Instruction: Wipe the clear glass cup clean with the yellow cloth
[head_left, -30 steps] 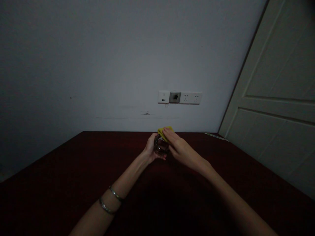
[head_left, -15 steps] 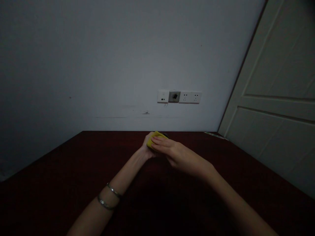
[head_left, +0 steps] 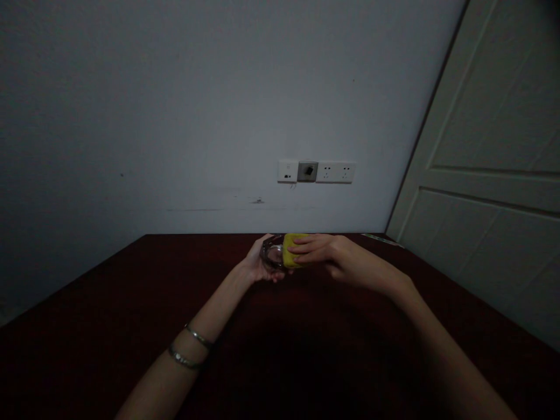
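Note:
My left hand (head_left: 259,262) is wrapped around a clear glass vessel (head_left: 273,254) with a thick, faceted rim, perhaps an ashtray or a small bowl. It is held just above the dark red table. A yellow cloth or sponge (head_left: 292,252) is under the fingers of my right hand (head_left: 326,251), which press it to the right side of the glass. Part of the glass lies hidden behind the yellow piece and my left fingers.
The dark red tabletop (head_left: 131,303) runs back to a pale wall (head_left: 196,116). Sockets and switches (head_left: 315,171) sit on that wall. On the right stands a panelled door (head_left: 490,192), and a thin pale strip (head_left: 381,240) lies at the table's back right corner.
My right hand has slid the yellow piece rightward across the glass, exposing its left part. My left hand has stayed nearly in place, still holding the glass.

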The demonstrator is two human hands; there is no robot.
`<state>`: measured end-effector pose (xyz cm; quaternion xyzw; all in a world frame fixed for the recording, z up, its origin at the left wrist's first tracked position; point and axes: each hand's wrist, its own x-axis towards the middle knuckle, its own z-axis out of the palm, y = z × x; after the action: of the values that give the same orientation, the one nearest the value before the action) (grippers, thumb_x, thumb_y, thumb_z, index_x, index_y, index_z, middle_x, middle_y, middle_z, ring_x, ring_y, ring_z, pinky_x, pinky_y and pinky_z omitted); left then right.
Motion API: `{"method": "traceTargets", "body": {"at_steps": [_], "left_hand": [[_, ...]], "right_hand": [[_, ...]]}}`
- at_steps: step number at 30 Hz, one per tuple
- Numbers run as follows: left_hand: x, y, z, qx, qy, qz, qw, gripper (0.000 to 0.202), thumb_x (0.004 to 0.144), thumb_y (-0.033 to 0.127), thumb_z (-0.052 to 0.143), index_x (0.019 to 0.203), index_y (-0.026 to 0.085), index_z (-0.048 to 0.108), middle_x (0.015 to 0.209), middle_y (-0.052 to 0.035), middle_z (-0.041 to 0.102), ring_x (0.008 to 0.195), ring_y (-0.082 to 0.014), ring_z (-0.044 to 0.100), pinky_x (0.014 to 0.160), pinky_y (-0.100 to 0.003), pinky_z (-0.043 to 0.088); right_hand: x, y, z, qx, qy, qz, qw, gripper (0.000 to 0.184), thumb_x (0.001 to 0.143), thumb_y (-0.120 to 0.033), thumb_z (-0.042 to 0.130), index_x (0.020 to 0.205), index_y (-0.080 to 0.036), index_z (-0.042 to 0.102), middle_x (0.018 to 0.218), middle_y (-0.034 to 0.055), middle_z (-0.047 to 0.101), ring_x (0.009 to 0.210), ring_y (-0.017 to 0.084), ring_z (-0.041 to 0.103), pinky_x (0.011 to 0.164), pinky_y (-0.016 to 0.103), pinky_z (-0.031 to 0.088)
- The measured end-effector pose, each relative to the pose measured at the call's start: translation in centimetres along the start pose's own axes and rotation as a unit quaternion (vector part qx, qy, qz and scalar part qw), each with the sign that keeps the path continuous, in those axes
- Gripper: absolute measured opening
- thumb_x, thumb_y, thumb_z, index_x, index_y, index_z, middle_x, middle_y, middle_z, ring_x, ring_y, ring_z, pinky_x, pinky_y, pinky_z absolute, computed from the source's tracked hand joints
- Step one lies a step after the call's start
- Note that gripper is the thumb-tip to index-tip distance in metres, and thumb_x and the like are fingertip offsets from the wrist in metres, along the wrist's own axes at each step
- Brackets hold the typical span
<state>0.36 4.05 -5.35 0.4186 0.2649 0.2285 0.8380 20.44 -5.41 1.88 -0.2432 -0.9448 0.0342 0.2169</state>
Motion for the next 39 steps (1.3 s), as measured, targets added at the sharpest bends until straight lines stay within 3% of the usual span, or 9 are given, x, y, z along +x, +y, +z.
{"method": "traceTargets", "body": {"at_steps": [3, 6, 9, 11, 15, 17, 25, 30, 39], "left_hand": [[-0.1, -0.1, 0.0, 0.030, -0.013, -0.029, 0.999, 0.055, 0.078, 0.055, 0.032, 0.084, 0.009, 0.061, 0.064, -0.0191, 0.065, 0.038, -0.0185, 0.054, 0.030, -0.027, 0.040], [-0.2, -0.1, -0.1, 0.049, -0.034, -0.033, 0.998, 0.056, 0.078, 0.055, 0.035, 0.090, 0.007, 0.061, 0.065, -0.0186, 0.065, 0.037, -0.0179, 0.054, 0.030, -0.027, 0.040], [0.0, -0.1, -0.1, 0.060, -0.055, -0.030, 0.996, 0.059, 0.079, 0.055, 0.034, 0.095, 0.005, 0.062, 0.068, -0.0190, 0.066, 0.039, -0.0184, 0.056, 0.031, -0.027, 0.042], [0.2, -0.3, 0.0, 0.065, -0.061, -0.025, 0.996, 0.063, 0.080, 0.058, 0.031, 0.093, 0.005, 0.062, 0.069, -0.0202, 0.066, 0.042, -0.0194, 0.058, 0.032, -0.027, 0.043], [0.5, -0.8, 0.5, 0.083, -0.038, -0.004, 0.996, 0.069, 0.082, 0.062, 0.026, 0.085, 0.005, 0.064, 0.065, -0.0216, 0.065, 0.042, -0.0204, 0.058, 0.034, -0.028, 0.043], [0.6, -1.0, 0.7, 0.089, -0.025, 0.004, 0.996, 0.070, 0.083, 0.061, 0.023, 0.084, 0.004, 0.064, 0.064, -0.0220, 0.065, 0.042, -0.0206, 0.058, 0.035, -0.029, 0.042], [0.5, -0.6, 0.8, 0.078, -0.024, 0.085, 0.993, 0.062, 0.082, 0.056, 0.029, 0.081, 0.005, 0.064, 0.066, -0.0224, 0.066, 0.042, -0.0214, 0.057, 0.034, -0.028, 0.038], [0.6, -0.6, 1.0, 0.042, -0.005, 0.175, 0.984, 0.051, 0.082, 0.046, 0.026, 0.077, 0.010, 0.061, 0.063, -0.0190, 0.066, 0.040, -0.0212, 0.055, 0.033, -0.027, 0.036], [1.1, -1.0, 1.0, -0.133, 0.114, 0.275, 0.946, 0.045, 0.080, 0.048, 0.034, 0.074, 0.013, 0.061, 0.053, -0.0069, 0.060, 0.037, -0.0185, 0.052, 0.030, -0.027, 0.035]], "right_hand": [[-0.8, 1.5, -0.4, 0.039, 0.031, 0.043, 0.998, 0.069, 0.064, 0.010, 0.036, 0.118, -0.026, 0.060, 0.125, -0.0008, 0.060, 0.124, 0.015, 0.049, 0.108, 0.040, 0.037], [-1.2, 2.9, -0.5, 0.052, 0.130, 0.081, 0.987, 0.062, 0.070, 0.006, 0.037, 0.119, -0.026, 0.059, 0.126, 0.0000, 0.060, 0.121, 0.016, 0.052, 0.107, 0.044, 0.037], [-0.8, 3.1, 0.1, 0.018, 0.209, 0.077, 0.975, 0.063, 0.073, 0.005, 0.038, 0.125, -0.027, 0.054, 0.131, 0.0005, 0.055, 0.126, 0.017, 0.047, 0.109, 0.047, 0.033], [-0.1, 2.4, 0.9, -0.008, 0.200, 0.040, 0.979, 0.064, 0.075, 0.005, 0.039, 0.129, -0.027, 0.049, 0.134, 0.0020, 0.052, 0.130, 0.017, 0.041, 0.110, 0.048, 0.032], [1.3, 1.0, 2.8, -0.056, 0.106, -0.043, 0.992, 0.057, 0.077, 0.000, 0.050, 0.131, -0.019, 0.047, 0.137, 0.0090, 0.049, 0.135, 0.020, 0.033, 0.110, 0.046, 0.033], [1.7, 0.9, 3.3, -0.080, 0.088, -0.057, 0.991, 0.060, 0.075, 0.000, 0.055, 0.132, -0.016, 0.046, 0.137, 0.0114, 0.048, 0.135, 0.021, 0.032, 0.110, 0.046, 0.032], [1.0, 2.3, 2.8, -0.108, 0.117, -0.018, 0.987, 0.055, 0.076, 0.000, 0.053, 0.128, -0.020, 0.051, 0.134, 0.0096, 0.052, 0.132, 0.022, 0.038, 0.108, 0.049, 0.035], [1.0, 1.7, 2.3, -0.109, 0.108, 0.013, 0.988, 0.059, 0.072, 0.005, 0.050, 0.126, -0.018, 0.054, 0.133, 0.0101, 0.053, 0.131, 0.023, 0.039, 0.108, 0.049, 0.036], [1.5, -0.2, 2.4, -0.083, 0.100, 0.033, 0.991, 0.074, 0.063, 0.012, 0.042, 0.127, -0.023, 0.052, 0.128, 0.0044, 0.058, 0.123, 0.021, 0.050, 0.107, 0.044, 0.040]]}}
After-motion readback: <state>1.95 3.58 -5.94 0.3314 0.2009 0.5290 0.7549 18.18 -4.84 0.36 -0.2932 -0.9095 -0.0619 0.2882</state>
